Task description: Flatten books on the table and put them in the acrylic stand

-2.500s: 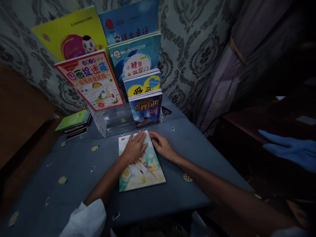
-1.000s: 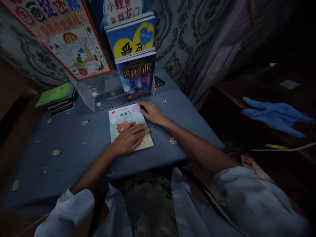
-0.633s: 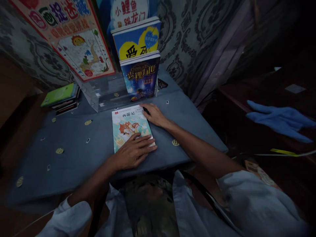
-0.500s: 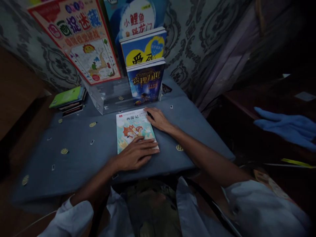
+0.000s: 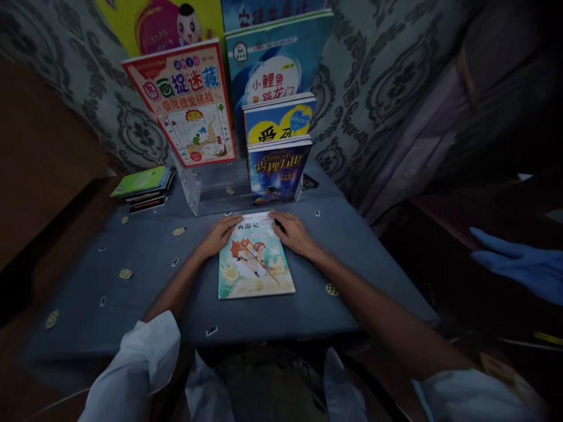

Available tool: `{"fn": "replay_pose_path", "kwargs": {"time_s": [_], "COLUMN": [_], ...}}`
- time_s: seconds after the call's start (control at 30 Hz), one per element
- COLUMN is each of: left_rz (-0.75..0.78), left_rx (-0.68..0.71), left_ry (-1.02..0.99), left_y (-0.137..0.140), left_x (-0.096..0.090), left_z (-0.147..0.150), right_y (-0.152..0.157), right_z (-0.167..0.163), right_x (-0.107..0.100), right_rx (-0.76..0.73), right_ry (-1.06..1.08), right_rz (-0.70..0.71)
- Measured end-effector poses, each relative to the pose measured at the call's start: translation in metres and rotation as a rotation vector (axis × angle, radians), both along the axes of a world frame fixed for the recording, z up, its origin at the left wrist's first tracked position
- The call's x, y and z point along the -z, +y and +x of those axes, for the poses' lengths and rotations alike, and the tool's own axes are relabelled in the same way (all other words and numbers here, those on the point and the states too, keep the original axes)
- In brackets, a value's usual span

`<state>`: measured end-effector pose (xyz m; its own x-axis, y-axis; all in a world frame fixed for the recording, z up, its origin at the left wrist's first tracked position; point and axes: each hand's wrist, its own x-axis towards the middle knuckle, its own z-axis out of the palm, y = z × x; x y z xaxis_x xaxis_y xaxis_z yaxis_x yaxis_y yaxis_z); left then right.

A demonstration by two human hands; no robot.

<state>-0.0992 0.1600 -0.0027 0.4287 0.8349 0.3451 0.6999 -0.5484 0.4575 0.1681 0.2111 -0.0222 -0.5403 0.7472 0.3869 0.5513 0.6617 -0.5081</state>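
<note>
Pale green paperback (image 5: 257, 266), one: lay flat on the tabletop (image 5: 360, 299) between left hand (image 5: 220, 234), fingers loosely extended on its upper-left corner, gripping nothing, and right hand (image 5: 294, 233), half-curled at its upper-right, hold on a dark object (image 5: 279, 225) unclear. Beyond both hands stood a clear rack (image 5: 213, 202).

Pale, loose sleeves (image 5: 136, 369), bunched; pale, open shirt front (image 5: 206, 390), dark mottled cloth (image 5: 268, 390) between
</note>
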Motion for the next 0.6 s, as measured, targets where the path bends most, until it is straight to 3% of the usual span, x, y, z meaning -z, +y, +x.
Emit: {"fn": "replay_pose_path", "kwargs": {"time_s": [0.17, 0.33, 0.6], "left_rz": [-0.045, -0.149, -0.111], "left_rx": [-0.05, -0.068, -0.084], "left_ry": [-0.19, -0.373, -0.378], "left_y": [0.008, 0.01, 0.013], "left_x": [0.007, 0.009, 0.008], "left_z": [-0.02, -0.025, -0.028], "right_y": [-0.006, -0.006, -0.014], "right_z": [0.0, -0.011, -0.086], "right_x": [-0.006, -0.015, -0.026], "right_rx": [0.033, -0.059, -0.318], "right_ry": [-0.106, -0.235, -0.237], "right_rz": [0.071, 0.173, 0.172]}}
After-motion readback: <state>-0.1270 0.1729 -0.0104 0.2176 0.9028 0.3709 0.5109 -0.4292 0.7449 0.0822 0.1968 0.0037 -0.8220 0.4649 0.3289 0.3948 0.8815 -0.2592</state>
